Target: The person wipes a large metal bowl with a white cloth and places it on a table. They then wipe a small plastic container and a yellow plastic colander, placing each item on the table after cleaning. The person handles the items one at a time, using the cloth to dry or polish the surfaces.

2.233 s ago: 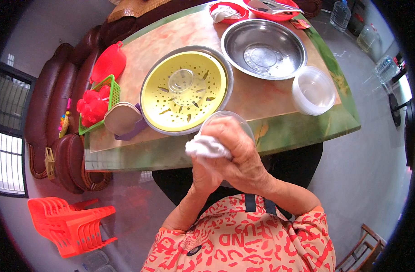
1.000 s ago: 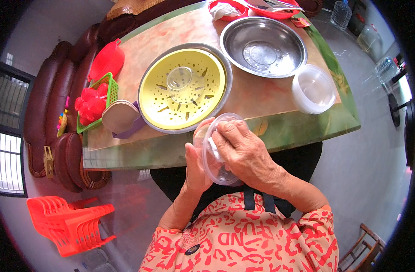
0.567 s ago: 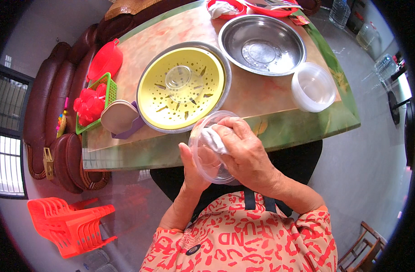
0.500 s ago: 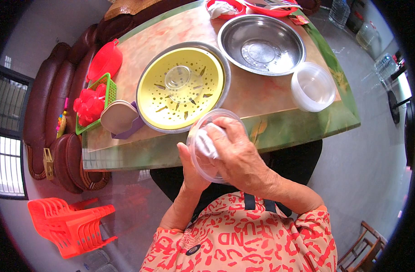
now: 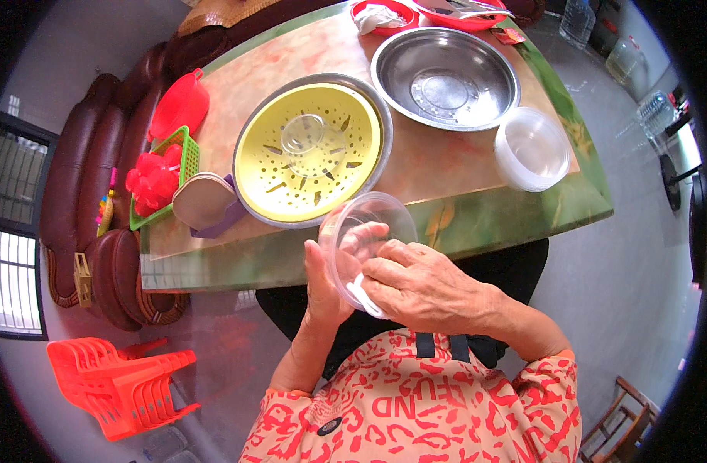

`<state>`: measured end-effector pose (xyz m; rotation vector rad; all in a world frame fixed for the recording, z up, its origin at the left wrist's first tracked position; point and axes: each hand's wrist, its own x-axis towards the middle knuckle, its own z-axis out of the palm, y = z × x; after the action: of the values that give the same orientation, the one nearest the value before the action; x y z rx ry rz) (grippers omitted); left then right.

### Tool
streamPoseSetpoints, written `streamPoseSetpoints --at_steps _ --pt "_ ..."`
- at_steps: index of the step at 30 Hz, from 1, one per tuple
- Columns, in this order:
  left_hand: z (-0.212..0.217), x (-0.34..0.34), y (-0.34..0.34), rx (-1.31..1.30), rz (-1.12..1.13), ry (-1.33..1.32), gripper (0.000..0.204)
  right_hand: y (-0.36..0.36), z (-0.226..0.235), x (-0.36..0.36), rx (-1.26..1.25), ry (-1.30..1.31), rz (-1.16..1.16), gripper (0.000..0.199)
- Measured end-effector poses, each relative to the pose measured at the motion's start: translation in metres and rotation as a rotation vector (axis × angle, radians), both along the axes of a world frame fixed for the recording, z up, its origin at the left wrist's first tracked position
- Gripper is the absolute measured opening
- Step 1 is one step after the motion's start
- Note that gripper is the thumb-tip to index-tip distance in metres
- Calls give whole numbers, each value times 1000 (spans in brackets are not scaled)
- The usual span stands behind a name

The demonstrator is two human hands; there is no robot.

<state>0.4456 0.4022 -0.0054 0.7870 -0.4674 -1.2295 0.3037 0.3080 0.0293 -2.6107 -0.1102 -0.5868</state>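
A clear round plastic bowl [image 5: 400, 218] is tilted in front of me at the near table edge. My left hand [image 5: 328, 289] grips it from the left, thumb up along its outside and fingers seen through the clear wall. Pinched in my right hand [image 5: 423, 285] is a white cloth [image 5: 364, 298], pressed at the bowl's near rim. Just beyond stands a yellow colander [image 5: 253, 166] set in a metal basin, with clear plastic bowls [image 5: 303, 135] inside it. Farther right on the table is a stack of clear plastic bowls [image 5: 532, 150].
A wide steel basin [image 5: 400, 65] stands at the far right of the table [image 5: 515, 220]. Red bowls [image 5: 404, 27] lie behind it. At the left are a green basket [image 5: 190, 162], a red strainer [image 5: 180, 104] and beige oval pieces [image 5: 203, 202]. Stacked red stools [image 5: 99, 378] stand on the floor.
My right hand has moved the cloth from inside the bowl down to its near rim. The bowl's interior now shows more fully; my left hand keeps its hold.
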Motion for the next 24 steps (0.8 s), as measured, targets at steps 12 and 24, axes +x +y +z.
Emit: streamPoseSetpoints --at_steps 12,24 --pt "2 -10 -3 -45 -12 482 74 0 -8 -25 392 -605 -606 35" --pt "5 -31 -7 8 -83 644 74 -27 3 -6 30 -656 -251 30"
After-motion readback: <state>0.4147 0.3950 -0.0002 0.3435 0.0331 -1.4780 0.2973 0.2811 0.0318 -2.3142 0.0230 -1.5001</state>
